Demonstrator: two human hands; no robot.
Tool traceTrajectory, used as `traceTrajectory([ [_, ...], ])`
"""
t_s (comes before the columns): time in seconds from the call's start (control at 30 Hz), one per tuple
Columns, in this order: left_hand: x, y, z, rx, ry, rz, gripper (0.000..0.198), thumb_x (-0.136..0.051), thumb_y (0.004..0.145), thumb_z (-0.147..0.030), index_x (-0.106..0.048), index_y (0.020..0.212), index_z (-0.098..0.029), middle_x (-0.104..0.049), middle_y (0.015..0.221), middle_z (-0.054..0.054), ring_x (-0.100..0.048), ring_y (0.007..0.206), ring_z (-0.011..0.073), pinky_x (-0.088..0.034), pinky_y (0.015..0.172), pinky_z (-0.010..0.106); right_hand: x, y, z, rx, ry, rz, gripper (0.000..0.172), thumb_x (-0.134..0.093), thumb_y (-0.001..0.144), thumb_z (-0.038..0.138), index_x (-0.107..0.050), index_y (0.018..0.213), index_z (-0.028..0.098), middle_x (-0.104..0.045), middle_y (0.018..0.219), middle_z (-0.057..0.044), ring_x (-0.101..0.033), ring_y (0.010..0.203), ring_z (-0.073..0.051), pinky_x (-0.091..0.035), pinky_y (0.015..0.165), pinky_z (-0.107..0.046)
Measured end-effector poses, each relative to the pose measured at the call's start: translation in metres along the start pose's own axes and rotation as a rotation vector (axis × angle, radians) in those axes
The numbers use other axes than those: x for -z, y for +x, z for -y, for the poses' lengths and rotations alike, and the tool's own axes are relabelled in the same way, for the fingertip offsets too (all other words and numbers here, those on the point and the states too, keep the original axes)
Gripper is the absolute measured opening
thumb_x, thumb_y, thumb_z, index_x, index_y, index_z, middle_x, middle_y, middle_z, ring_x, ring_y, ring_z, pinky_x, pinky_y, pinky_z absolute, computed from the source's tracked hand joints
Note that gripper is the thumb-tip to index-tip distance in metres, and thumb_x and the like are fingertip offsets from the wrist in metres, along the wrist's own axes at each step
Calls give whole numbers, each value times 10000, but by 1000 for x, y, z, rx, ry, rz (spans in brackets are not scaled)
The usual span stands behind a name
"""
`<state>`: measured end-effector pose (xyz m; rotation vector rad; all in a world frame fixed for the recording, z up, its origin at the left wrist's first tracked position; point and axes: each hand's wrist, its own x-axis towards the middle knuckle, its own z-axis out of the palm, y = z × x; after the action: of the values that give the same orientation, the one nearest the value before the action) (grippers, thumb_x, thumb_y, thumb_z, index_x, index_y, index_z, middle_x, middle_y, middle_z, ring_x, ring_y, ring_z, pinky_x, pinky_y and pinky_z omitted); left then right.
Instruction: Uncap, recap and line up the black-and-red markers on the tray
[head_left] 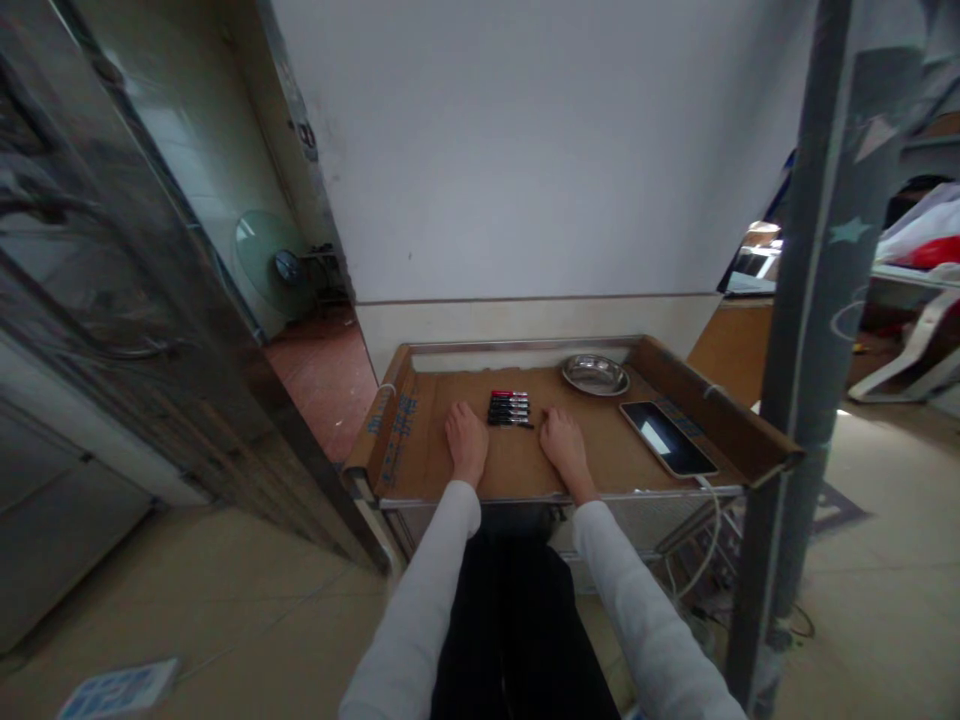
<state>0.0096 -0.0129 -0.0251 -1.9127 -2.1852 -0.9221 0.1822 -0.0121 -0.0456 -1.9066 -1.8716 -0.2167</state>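
My left hand [466, 442] rests palm down on the cardboard [427, 460], left of the markers, with its fingers loosely laid on the surface. Several black markers [509, 412] lie side by side in a stack-like row, and a red marker [509, 394] forms the far end. Just right of the row, my right hand [564, 440] rests on the cardboard too, its fingertips close to the nearest marker. Neither hand appears to hold anything. Behind and to the right sits a round shiny metal dish [596, 376].
A smartphone [667, 440] lies on the right side, with a white cable [716, 520] hanging off the front edge. Raised cardboard-covered sides [709, 395] border the stand. A wall [540, 160] rises behind it, and a grey post [814, 300] stands at right.
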Motion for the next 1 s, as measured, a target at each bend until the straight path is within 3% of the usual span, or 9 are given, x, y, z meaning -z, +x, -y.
traceTrajectory([
  [0.1, 4, 0, -1, -133, -116, 22, 256, -399, 820, -81, -506, 1049, -121, -555, 1029, 128, -548, 986, 221, -436, 866, 344, 4, -1, 2, 2, -4, 0, 240, -373, 854, 132, -557, 1006, 108, -625, 991, -141, -554, 917, -213, -358, 801, -300],
  [0.2, 2, 0, -1, -401, -241, 148, 217, -417, 812, -71, -536, 954, -182, -552, 974, 67, -549, 937, 177, -434, 869, 309, 8, -1, 4, 29, -5, -33, 212, -369, 853, 131, -558, 948, 124, -626, 932, -123, -550, 860, -205, -352, 756, -295],
  [0.27, -2, 0, 0, -491, -272, 204, 200, -429, 807, -76, -548, 914, -196, -545, 960, 52, -549, 908, 169, -439, 857, 306, 10, -2, 5, 62, 5, -72, 195, -372, 856, 144, -554, 925, 134, -620, 912, -114, -540, 852, -202, -345, 741, -292],
  [0.63, -3, 1, 1, -512, -303, 208, 93, -532, 832, -241, -552, 902, -183, -542, 924, 45, -528, 902, 181, -421, 850, 326, 8, -3, 6, 209, 74, -78, 117, -470, 841, 268, -544, 821, 180, -584, 872, -79, -497, 860, -209, -323, 743, -301],
  [1.0, -4, 1, 3, -524, -325, 253, 53, -555, 834, -227, -561, 843, -176, -556, 920, 46, -525, 910, 183, -424, 855, 329, 9, 0, 6, 312, 213, -57, 102, -450, 837, 241, -523, 791, 188, -585, 810, -58, -495, 814, -205, -343, 748, -306],
])
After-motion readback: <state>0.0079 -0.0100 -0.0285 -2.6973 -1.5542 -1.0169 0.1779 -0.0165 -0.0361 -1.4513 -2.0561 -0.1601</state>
